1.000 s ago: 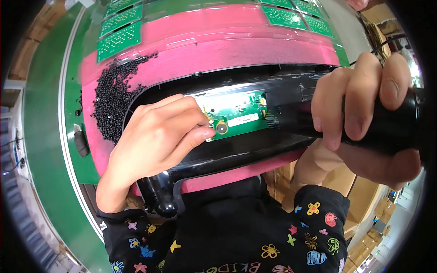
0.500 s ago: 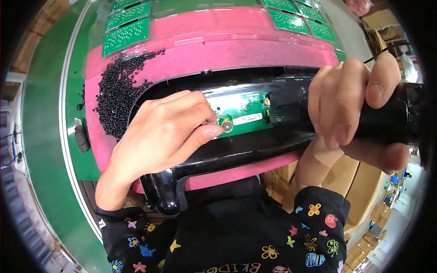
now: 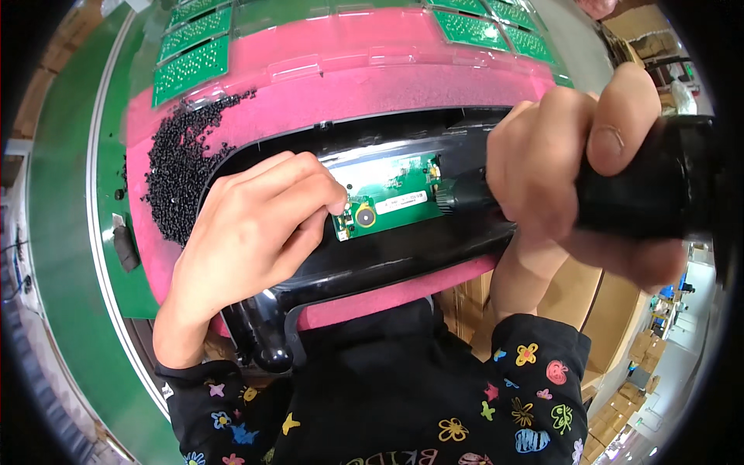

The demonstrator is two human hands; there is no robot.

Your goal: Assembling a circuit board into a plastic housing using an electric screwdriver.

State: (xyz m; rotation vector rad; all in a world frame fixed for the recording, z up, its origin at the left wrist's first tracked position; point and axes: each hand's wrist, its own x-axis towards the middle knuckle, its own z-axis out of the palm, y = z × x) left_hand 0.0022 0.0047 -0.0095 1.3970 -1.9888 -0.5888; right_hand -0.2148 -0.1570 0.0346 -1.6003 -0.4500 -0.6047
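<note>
Circuit board [image 3: 389, 194] between both hands [image 3: 260, 217] [image 3: 562, 159]

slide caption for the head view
Left hand at a green circuit board in a black housing, right hand gripping a black cylindrical object.

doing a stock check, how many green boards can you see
8 visible: one board in the black shell, three boards at upper left, four boards at upper right; more may be cut off.

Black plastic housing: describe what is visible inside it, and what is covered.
Inside: a green circuit board bearing a round component and white label. The left hand covers some of the housing at the left; what lies beneath cannot be seen.
</note>
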